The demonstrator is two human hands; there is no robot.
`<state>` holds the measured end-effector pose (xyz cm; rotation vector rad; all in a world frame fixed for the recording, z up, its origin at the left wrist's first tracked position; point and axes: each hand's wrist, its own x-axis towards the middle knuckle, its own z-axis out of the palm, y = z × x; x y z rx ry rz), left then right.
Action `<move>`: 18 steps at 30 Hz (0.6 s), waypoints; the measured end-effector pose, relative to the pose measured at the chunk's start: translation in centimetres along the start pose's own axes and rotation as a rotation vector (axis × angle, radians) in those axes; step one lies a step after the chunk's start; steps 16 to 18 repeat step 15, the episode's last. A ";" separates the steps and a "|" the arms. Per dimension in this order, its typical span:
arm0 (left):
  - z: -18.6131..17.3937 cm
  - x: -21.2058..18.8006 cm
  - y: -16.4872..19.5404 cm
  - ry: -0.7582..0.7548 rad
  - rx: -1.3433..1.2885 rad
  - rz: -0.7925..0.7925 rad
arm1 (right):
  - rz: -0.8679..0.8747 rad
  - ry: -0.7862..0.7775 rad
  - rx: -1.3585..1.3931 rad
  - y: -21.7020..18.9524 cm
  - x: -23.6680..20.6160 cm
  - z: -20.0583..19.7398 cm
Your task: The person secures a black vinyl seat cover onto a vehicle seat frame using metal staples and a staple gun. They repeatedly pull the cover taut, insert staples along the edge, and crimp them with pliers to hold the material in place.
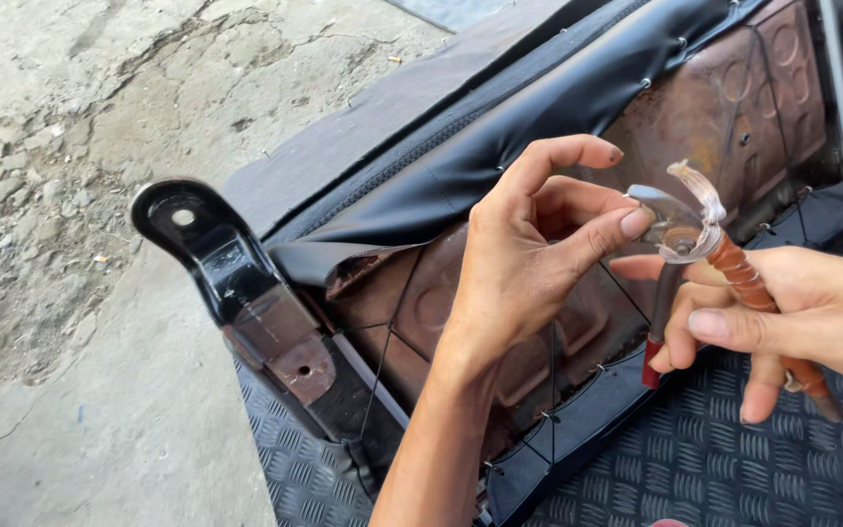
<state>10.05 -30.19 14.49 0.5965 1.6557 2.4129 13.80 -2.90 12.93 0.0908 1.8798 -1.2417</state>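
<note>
My right hand (802, 317) grips a pair of pliers (724, 263) by their red-brown handles, jaws up. My left hand (529, 259) pinches the top of the plier jaws with thumb and forefinger, the other fingers curled. Both hands hover over an upturned seat: a rusty brown metal pan (724, 107) with black vinyl cover (500, 146) folded over its edge and thin wire laced across it. A black metal bracket (217, 259) with a round hole sticks out at the seat's left corner.
The seat lies on a black ribbed rubber mat (714, 459). Cracked, dusty concrete ground (60, 146) fills the left side. A metal bar (836, 78) runs down at the top right edge.
</note>
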 end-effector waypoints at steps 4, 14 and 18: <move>-0.1 -0.4 0.2 -0.009 0.055 -0.042 | 0.130 0.050 0.014 -1.4 -0.4 1.0; 1.1 0.9 0.3 0.080 0.436 0.061 | 0.042 0.259 0.147 2.9 -4.2 -2.7; 1.6 1.0 0.0 0.077 0.432 0.066 | 0.036 0.274 0.188 4.2 -4.4 -3.1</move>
